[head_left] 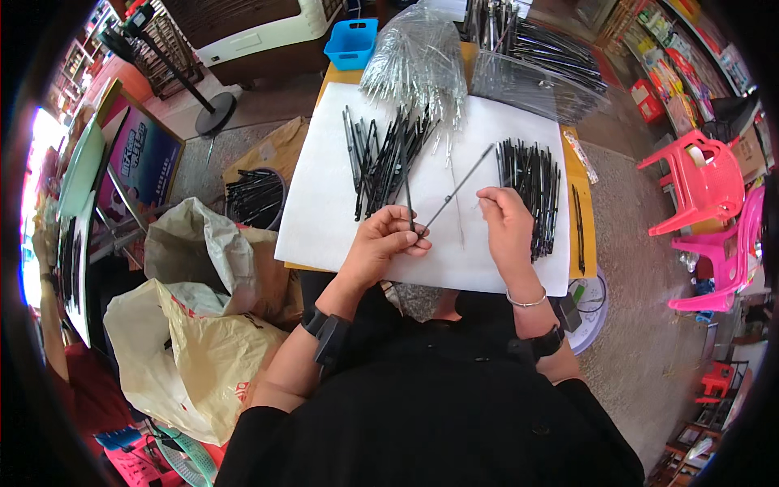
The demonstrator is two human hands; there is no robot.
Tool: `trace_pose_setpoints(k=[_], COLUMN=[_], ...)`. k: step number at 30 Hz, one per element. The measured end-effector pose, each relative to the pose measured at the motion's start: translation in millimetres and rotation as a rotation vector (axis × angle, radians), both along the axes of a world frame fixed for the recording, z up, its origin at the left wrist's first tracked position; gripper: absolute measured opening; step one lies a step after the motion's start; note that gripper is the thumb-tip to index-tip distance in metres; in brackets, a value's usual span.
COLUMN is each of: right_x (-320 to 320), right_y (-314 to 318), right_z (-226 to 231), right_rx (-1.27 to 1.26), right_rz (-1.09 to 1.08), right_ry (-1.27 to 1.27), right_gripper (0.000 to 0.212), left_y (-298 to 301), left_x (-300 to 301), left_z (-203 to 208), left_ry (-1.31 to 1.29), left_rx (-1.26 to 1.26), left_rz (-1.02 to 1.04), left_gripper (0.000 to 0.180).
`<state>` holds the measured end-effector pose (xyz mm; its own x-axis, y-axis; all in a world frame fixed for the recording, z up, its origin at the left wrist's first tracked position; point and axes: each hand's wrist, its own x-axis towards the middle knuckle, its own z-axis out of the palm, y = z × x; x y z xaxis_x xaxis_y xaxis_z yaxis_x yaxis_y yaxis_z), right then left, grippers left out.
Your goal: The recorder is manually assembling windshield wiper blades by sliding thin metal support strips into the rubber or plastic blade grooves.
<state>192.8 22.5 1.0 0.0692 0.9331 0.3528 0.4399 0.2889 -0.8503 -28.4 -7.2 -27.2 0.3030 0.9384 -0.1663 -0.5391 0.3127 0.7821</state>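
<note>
My left hand (391, 235) is closed round the lower ends of thin black rods, which spread apart upward in a V. One slanting black rod (461, 185) has a small joint-like bump and leans toward upper right. My right hand (505, 223) is raised near the right pile, thumb and forefinger pinched; whatever they hold is too fine to make out. A hair-thin wire (457, 207) shows over the white sheet between my hands. Beyond my left hand lies a loose pile of black rods (375, 158), and a neater pile of black rods (529, 183) lies beside my right hand.
A white sheet (312, 219) covers the yellowish table. At its far side are a clear bag of silvery strips (414, 57), a blue basket (352, 44) and plastic-wrapped black rods (560, 61). Sacks (191, 341) stand at left, pink chairs (702, 174) at right.
</note>
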Motion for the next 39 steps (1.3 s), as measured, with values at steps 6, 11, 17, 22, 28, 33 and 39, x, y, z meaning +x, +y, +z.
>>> trace_pose_setpoints(k=[6, 11, 17, 22, 28, 33, 39], right_x=[-12, -24, -35, -36, -37, -38, -37], right_y=[-5, -7, -10, -8, -5, -4, -2], right_z=[14, 7, 0, -1, -1, -2, 3], right_rx=[-0.269, -0.53, -0.593, -0.616, -0.671, -0.673, -0.711], right_rz=[0.146, 0.296, 0.347, 0.326, 0.324, 0.319, 0.308], right_ry=[0.714, 0.899, 0.873, 0.851, 0.842, 0.847, 0.811], right_gripper=[0.015, 0.012, 0.012, 0.014, 0.016, 0.016, 0.014], left_y=[-2, -1, -1, -1, -2, -2, -1], left_x=[-5, -4, -6, -4, -5, -5, -5], left_z=[-3, 1, 1, 4, 2, 5, 7], left_ry=[-0.054, -0.017, -0.003, 0.009, 0.007, 0.032, 0.042], left_rx=[-0.005, 0.004, 0.027, 0.007, 0.009, 0.011, -0.008], left_rz=[-0.065, -0.096, -0.143, -0.14, -0.161, -0.181, -0.18], left_gripper=[0.026, 0.026, 0.026, 0.026, 0.026, 0.025, 0.026])
